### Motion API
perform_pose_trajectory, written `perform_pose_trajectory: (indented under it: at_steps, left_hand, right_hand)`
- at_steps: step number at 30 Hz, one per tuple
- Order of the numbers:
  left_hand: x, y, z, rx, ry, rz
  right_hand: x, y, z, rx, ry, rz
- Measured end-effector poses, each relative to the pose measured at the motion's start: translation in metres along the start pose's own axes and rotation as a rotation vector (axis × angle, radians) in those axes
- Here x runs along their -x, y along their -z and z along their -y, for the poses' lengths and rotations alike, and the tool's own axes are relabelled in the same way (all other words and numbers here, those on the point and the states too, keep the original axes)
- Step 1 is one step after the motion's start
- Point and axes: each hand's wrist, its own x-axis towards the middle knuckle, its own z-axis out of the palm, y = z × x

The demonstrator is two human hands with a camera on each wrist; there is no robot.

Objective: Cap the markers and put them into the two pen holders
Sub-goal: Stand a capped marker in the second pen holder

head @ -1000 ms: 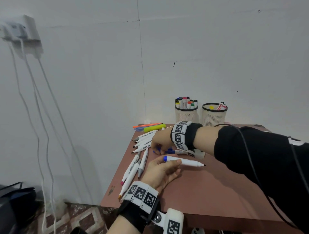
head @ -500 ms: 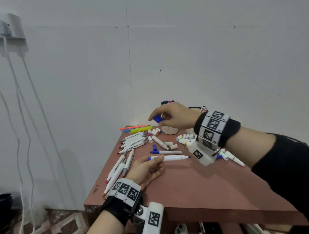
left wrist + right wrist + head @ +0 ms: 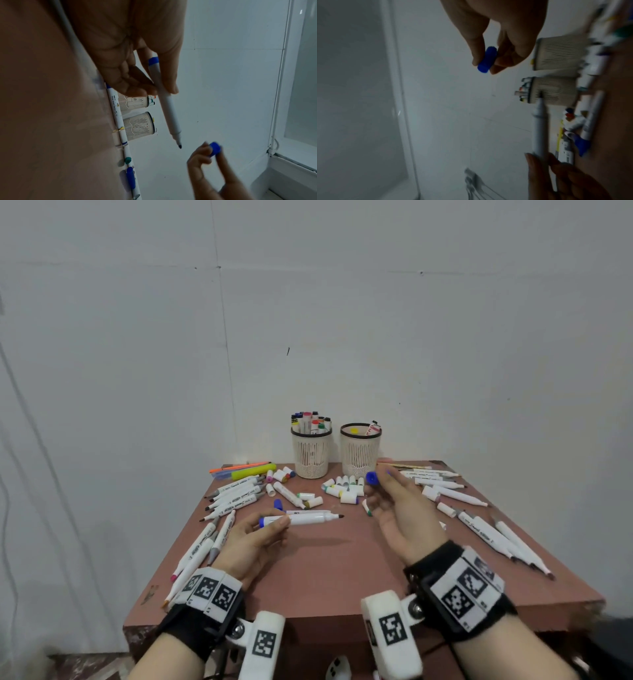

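Our left hand (image 3: 251,537) pinches uncapped marker (image 3: 301,518) above table (image 3: 325,573) front-left, tip pointing right. Our right hand (image 3: 404,518) pinches blue cap (image 3: 372,478) above table centre. Two holders (image 3: 311,453) at back edge. Loose markers along left, right edges.

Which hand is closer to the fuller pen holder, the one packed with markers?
Left, narrowly. The left hand holds a marker in front of the fuller pen holder; the right hand, pinching a blue cap, sits off to its right.
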Motion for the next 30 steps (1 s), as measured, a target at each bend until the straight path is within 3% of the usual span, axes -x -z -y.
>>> perform_pose_trajectory:
  at_steps: [4,9,30]
  left_hand:
    - [-0.002,0.005,-0.001,-0.004,-0.077,-0.03]
    - [-0.004,0.005,0.0,-0.026,-0.123,-0.064]
    - [-0.006,0.007,0.005,-0.091,-0.147,-0.046]
  right_hand:
    - [-0.003,0.014,-0.017,-0.144,-0.076,-0.088]
    - [-0.009,0.019,-0.035,-0.148,-0.092,-0.127]
    - [-0.012,0.027,-0.053,0.027,-0.098,0.038]
